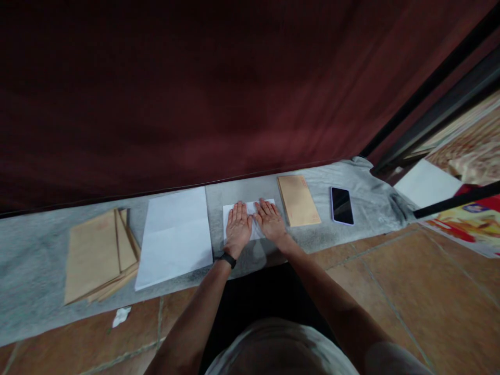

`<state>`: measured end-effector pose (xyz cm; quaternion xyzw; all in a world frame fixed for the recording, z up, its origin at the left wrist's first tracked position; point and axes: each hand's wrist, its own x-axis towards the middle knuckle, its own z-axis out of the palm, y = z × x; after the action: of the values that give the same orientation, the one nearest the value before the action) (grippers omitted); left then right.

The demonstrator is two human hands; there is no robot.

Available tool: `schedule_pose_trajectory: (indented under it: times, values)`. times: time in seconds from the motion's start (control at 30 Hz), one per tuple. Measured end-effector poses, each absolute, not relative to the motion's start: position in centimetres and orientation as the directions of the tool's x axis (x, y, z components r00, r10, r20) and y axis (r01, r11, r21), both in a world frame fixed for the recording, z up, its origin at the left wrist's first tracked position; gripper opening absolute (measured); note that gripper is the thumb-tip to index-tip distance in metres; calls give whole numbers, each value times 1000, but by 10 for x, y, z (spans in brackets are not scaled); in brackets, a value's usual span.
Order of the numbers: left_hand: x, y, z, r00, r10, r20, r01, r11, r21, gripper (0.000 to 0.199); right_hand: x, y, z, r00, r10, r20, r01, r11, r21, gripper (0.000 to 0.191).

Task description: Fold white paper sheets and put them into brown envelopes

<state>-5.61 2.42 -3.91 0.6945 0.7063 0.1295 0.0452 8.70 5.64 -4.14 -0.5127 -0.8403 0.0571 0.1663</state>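
A folded white sheet of paper [254, 232] lies on the grey cloth in front of me, partly covered by my hands. My left hand [238, 225] rests flat on its left part, fingers stretched out and pointing away. On its right part lies my right hand [269, 220], also flat, with the fingers extended. The two thumbs nearly meet in the middle. To the left is a stack of larger white paper [175, 237]. Just right of my right hand sits a small pile of brown envelopes [299, 200].
More brown envelopes [94, 250] lie in a loose, fanned pile at the far left. A phone [342, 205] rests on the grey cloth [375, 192] at right. Dark red fabric [234, 94] rises behind. A crumpled white scrap [121, 316] is on the tiled floor [437, 281].
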Motion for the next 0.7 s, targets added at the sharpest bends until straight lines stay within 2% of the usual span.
schedule_pose_trajectory:
  times: [0.23, 0.4, 0.57, 0.7]
  values:
    - [-66, 15, -43, -186, 971, 151, 960, 146, 241, 62, 82, 56, -54, -255, 932, 258, 906, 323, -273, 58]
    - [-71, 11, -46, -285, 937, 204, 923, 211, 322, 63, 82, 57, -57, -156, 949, 273, 904, 248, -348, 65]
    - [-74, 5, -44, -361, 904, 228, 892, 264, 366, 63, 82, 57, -57, -152, 958, 243, 897, 237, -374, 65]
    - [-76, -7, -37, -356, 904, 237, 888, 249, 386, 60, 82, 57, -58, -138, 948, 286, 888, 246, -388, 65]
